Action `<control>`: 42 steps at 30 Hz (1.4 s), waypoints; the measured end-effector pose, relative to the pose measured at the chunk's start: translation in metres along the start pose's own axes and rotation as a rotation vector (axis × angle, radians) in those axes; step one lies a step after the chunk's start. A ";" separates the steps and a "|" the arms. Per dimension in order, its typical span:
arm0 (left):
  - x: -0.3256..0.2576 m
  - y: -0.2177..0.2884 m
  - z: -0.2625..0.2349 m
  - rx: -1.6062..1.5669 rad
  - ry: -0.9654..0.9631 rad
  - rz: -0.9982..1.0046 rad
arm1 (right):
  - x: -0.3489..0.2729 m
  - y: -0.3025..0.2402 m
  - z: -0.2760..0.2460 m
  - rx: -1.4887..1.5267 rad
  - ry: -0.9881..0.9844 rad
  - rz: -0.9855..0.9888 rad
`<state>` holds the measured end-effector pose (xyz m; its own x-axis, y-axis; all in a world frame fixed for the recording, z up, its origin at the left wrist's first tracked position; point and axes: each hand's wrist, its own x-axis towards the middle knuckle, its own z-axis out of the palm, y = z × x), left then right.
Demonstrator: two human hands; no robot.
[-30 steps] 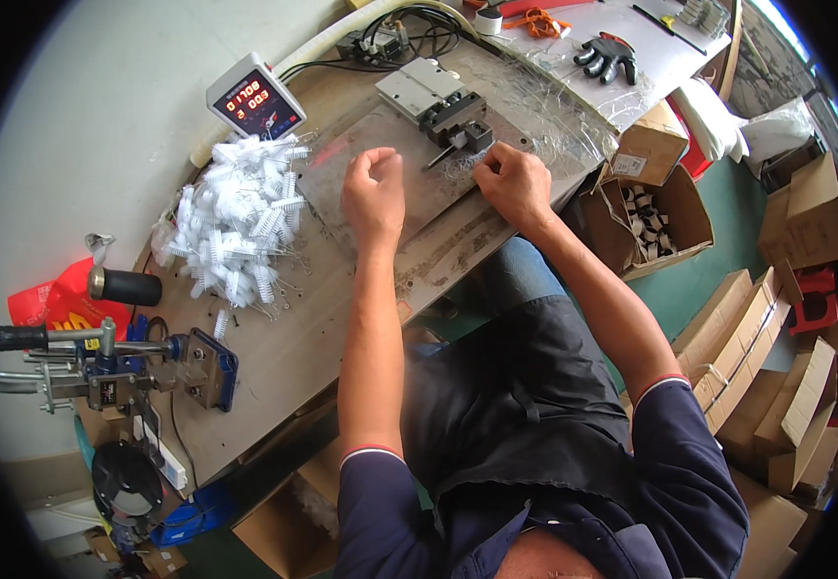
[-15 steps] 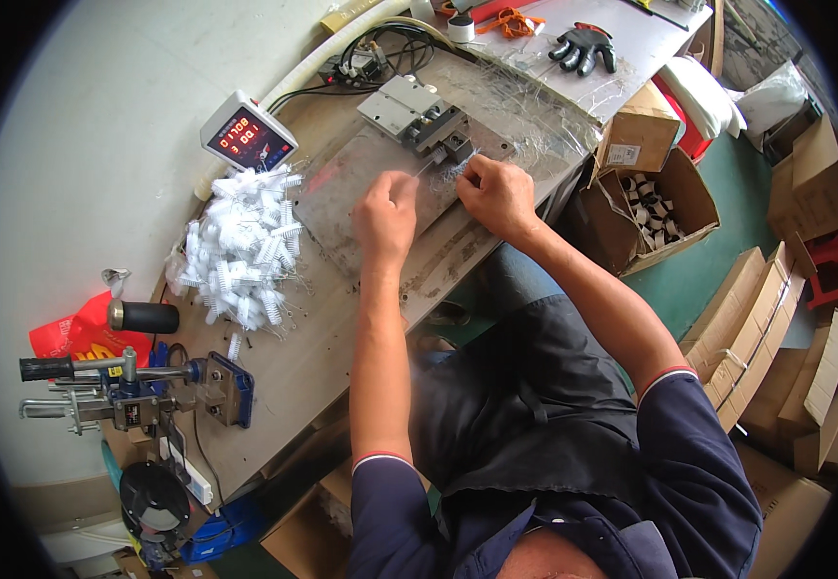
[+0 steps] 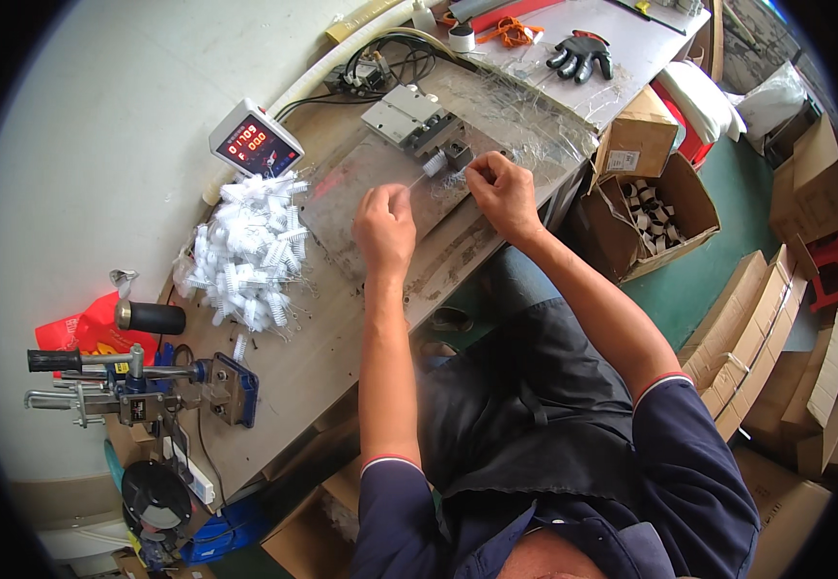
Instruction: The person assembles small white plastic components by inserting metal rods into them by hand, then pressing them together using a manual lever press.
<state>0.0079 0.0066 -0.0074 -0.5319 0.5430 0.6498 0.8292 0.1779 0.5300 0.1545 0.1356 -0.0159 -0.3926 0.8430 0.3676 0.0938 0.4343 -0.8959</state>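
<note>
My left hand (image 3: 386, 230) is closed in a pinch over the metal plate (image 3: 342, 198), on the thin wire stem of a small white-bristled brush (image 3: 433, 163). The bristled end lies at the front of a small metal clamping machine (image 3: 409, 118), beside its dark block. To the right of that block, my right hand (image 3: 504, 197) is closed with thumb and fingertips together. What it holds, if anything, is too small to make out. Loose pale bristle bits (image 3: 453, 180) lie between my hands. Left of the plate rises a heap of white wire brushes (image 3: 245, 256).
A digital counter (image 3: 257, 140) stands behind the heap. A lever press (image 3: 139, 386) is at the bench's left end. A black-and-grey glove (image 3: 581, 56) lies on the far right table. An open carton (image 3: 675, 236) of curved pieces stands right of the bench.
The brush's white bristles now show at the machine. My right hand has shifted slightly to the right, away from the dark block. The counter's reading has changed.
</note>
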 end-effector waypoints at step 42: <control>-0.013 0.028 0.005 -0.011 -0.020 0.267 | 0.007 0.003 -0.019 0.407 -0.404 0.065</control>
<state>0.0387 0.0087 -0.0040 -0.2909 0.5853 0.7568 0.9378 0.0176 0.3468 0.1691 0.1487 -0.0117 -0.7236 0.6411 0.2557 -0.1989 0.1610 -0.9667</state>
